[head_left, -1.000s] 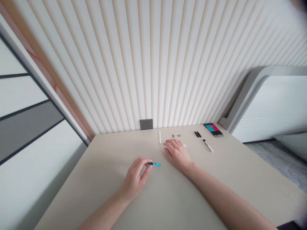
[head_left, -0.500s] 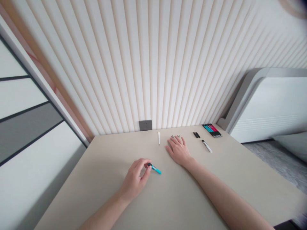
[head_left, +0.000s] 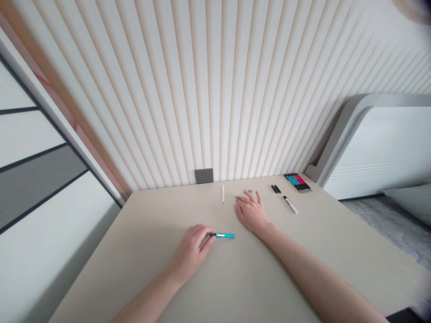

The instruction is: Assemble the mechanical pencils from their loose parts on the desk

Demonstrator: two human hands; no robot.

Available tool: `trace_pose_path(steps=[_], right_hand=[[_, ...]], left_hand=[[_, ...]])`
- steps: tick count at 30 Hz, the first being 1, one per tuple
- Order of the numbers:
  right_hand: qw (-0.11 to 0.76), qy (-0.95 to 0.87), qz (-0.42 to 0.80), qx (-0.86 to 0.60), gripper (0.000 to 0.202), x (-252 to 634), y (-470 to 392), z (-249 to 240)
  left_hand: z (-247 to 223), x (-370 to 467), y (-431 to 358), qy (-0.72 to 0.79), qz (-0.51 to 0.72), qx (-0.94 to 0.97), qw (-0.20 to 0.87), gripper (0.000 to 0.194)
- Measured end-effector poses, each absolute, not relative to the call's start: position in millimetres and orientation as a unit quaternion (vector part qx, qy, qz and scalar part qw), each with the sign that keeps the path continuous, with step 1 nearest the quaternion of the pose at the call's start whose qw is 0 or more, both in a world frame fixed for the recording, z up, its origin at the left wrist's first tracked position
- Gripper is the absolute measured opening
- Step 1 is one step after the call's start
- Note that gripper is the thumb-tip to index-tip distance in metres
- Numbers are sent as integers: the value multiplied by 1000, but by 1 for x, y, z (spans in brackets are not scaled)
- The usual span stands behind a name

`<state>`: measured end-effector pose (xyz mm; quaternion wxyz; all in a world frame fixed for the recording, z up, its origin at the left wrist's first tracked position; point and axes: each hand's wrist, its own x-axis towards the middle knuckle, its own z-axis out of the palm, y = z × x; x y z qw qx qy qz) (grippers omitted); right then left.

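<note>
Smooth beige tabletop [head_left: 158,208]; rectangular dark-grey socket [head_left: 204,176] behind. Nearer than socket, left hand [head_left: 192,247] pinches slim turquoise pen [head_left: 226,235] by its black end, probably to keep the rest free. Right of socket, right hand [head_left: 251,214], fingers part-spread by small grey metallic pieces [head_left: 250,191]; grip unclear.

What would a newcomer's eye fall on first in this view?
Probably the turquoise pen, a bright streak near the middle of the pale table, its dark end pinched by the left hand. Next, likely the row of turquoise and pink pens at the table's far right corner, the other strong patch of colour. The ribbed white wall behind the table fills much of the picture.
</note>
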<state>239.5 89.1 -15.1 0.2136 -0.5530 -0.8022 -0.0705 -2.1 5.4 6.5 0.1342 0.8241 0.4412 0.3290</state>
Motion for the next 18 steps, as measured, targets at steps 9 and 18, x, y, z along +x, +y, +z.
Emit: trace_pose_path(steps=[9,18], right_hand=[[224,-827,-72,-511,25,241,75,-9],[212,-807,-39,-549,28,242,72,-4]], left_hand=[[3,0,6,432,278,851,113,20],[6,-2,6,454,320,821,132,17]])
